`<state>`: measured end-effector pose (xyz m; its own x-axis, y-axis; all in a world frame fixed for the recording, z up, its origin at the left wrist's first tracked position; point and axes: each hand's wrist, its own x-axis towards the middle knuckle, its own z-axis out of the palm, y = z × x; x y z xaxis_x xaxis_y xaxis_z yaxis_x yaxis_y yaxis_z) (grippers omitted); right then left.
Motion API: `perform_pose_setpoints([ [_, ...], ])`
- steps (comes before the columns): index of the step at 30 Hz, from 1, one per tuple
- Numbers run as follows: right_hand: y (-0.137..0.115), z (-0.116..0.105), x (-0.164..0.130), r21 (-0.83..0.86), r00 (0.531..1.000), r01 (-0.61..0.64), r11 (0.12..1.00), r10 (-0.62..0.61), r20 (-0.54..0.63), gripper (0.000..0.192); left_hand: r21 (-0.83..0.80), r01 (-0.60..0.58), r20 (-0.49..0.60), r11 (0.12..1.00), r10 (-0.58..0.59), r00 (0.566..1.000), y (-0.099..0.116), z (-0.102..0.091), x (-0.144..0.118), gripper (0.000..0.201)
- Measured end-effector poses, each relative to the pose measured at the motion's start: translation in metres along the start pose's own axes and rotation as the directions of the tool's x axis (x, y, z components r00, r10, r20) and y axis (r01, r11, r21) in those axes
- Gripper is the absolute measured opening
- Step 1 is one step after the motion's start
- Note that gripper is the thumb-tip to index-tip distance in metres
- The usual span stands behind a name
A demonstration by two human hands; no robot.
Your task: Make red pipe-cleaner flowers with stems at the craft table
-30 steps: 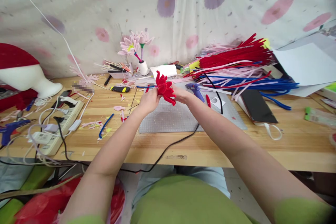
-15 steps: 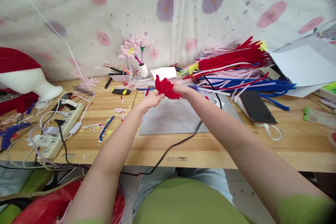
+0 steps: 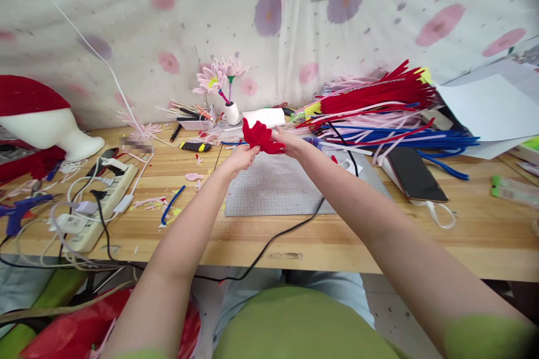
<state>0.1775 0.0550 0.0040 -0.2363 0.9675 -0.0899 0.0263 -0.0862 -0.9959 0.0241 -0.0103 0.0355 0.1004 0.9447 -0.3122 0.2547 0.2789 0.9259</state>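
A red fuzzy flower (image 3: 261,137), with petals that look made of pipe cleaner, is held up over the far part of a grey cutting mat (image 3: 273,190). My left hand (image 3: 244,158) grips it from the lower left, thumb and fingers closed. From the right, my right hand (image 3: 289,141) is closed on the flower's other side; its fingertips are partly hidden behind the petals. Past the flower, a small white vase (image 3: 231,114) holds pale pink pipe-cleaner flowers (image 3: 213,79).
Bundles of red pipe cleaners (image 3: 374,95) and blue ones (image 3: 442,140) lie at the back right, near a phone (image 3: 415,174). A black cable (image 3: 269,244) crosses the front. Left are a power strip (image 3: 103,207), a glue gun (image 3: 21,213), a utility knife (image 3: 195,147) and a mannequin head (image 3: 50,129).
The red flower has turned slightly and shifted a little to the left relative to the mat. Both hands keep hold of it. The whole view has moved slightly.
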Motion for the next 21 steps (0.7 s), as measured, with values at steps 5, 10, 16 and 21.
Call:
perform_pose_setpoints([
  [5, -0.023, -0.002, -0.01, 0.002, 0.967, 0.136, 0.991, -0.132, -0.217, 0.059, -0.446, 0.307, 0.281, 0.841, -0.194, 0.94, -0.003, -0.011, -0.006, 0.028],
  [10, -0.02, -0.001, -0.024, -0.128, 0.963, 0.264, 0.956, -0.269, -0.024, 0.055, -0.64, 0.4, 0.414, 0.656, -0.143, 0.899, -0.012, -0.007, -0.008, 0.028],
  [16, -0.019, 0.0, -0.028, -0.155, 0.953, 0.302, 0.941, -0.297, 0.058, 0.052, -0.652, 0.38, 0.393, 0.656, -0.136, 0.91, -0.013, -0.001, -0.012, 0.025],
  [21, -0.018, 0.0, -0.027, -0.146, 0.952, 0.296, 0.944, -0.28, 0.122, 0.048, -0.502, 0.152, 0.081, 0.851, -0.129, 0.988, -0.013, 0.013, -0.016, 0.027],
])
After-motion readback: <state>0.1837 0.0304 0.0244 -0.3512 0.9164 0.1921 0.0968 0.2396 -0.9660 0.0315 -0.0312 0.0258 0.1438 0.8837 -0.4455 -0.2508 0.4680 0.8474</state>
